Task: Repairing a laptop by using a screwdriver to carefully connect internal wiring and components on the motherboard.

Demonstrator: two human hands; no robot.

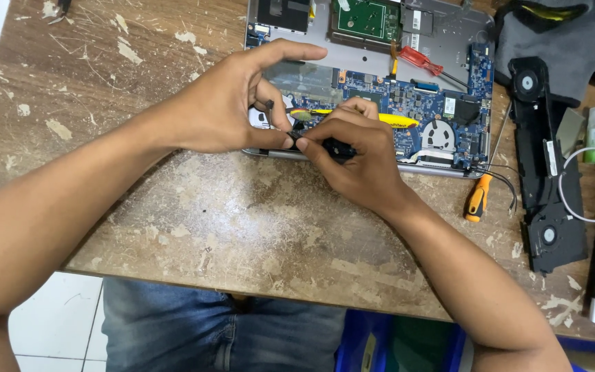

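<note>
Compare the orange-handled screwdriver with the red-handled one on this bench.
The orange-handled screwdriver lies on the bare wooden table, right of the opened laptop; the red-handled screwdriver rests on the laptop's grey inner shell. The orange one stands nearly upright in the picture, the red one slants. The orange handle has black grip parts; the red looks translucent. Neither hand touches either.

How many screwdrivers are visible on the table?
2. An orange-handled screwdriver lies right of the laptop, near its front corner. A red-handled screwdriver rests on the open laptop. The hands may hide others.
</note>
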